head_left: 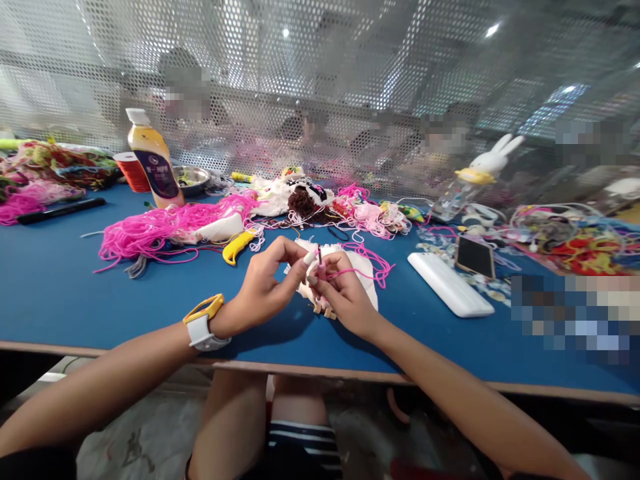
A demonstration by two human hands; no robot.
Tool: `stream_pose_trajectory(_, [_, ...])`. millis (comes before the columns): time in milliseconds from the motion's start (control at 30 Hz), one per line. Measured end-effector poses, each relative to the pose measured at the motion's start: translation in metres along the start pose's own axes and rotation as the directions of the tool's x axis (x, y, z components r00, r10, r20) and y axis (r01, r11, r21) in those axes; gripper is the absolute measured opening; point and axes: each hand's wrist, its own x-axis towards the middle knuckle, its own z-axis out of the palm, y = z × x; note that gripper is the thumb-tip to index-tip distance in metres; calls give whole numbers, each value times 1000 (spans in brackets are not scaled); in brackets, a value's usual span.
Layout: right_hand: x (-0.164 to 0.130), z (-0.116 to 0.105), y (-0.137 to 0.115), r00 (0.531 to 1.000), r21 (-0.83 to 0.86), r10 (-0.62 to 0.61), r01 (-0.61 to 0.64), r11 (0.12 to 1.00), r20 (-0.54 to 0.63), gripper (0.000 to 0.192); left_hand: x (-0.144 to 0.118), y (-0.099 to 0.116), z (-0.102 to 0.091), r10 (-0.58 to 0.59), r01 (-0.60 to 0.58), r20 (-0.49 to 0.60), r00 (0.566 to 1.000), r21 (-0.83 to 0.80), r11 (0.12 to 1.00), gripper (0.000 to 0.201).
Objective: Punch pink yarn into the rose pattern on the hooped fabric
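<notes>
My left hand [265,287] and my right hand [345,297] meet over the blue table [60,287], near its front edge. Both pinch a small pink piece with a thin pink cord [350,271] running off it to the right. The fingertips touch each other around it. Under the hands lies a small white pile [367,267] with loose pink cord on it. A white and yellow watch [203,323] sits on my left wrist.
A heap of pink cord [165,230] lies to the left, with a yellow-handled cutter [236,247] beside it. An orange bottle [153,160] and metal bowl [193,177] stand behind. A white case [450,283] and phone [475,257] lie at right. A perforated screen [320,80] closes the back.
</notes>
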Motion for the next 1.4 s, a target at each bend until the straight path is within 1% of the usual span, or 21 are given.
stream_pose_trajectory(100, [0, 1, 0, 1000, 10, 11, -11, 1000, 13, 31, 0, 2, 0, -6, 6, 22, 1000, -11, 1000, 12])
stream_pose_trajectory(233, [0, 1, -1, 1000, 12, 16, -16, 1000, 19, 33, -1, 4, 0, 13, -13, 17, 1000, -9, 1000, 11])
stream_pose_trajectory(500, [0, -1, -1, 1000, -41, 9, -8, 999, 22, 31, -1, 4, 0, 13, -13, 34, 999, -7, 1000, 11])
stream_pose_trajectory(700, [1, -3, 1, 1000, -38, -6, 6, 999, 3, 30, 0, 4, 0, 22, -22, 7, 1000, 8, 1000, 14])
stream_pose_trajectory(800, [2, -4, 1, 1000, -48, -8, 8, 999, 4, 30, 1, 4, 0, 17, -17, 13, 1000, 3, 1000, 14])
stream_pose_trajectory(1033, [2, -6, 5, 998, -67, -67, 68, 995, 15, 25, 1, 4, 0, 27, -27, 15, 1000, 2, 1000, 11])
stream_pose_trajectory(1200, [1, -6, 6, 998, -73, -57, 58, 996, 18, 25, 1, 4, 0, 12, -12, 12, 1000, 4, 1000, 14])
stream_pose_trajectory(1400, [2, -7, 6, 996, -80, -89, 89, 993, 14, 20, 3, 6, 0, 15, -15, 7, 1000, 25, 1000, 14])
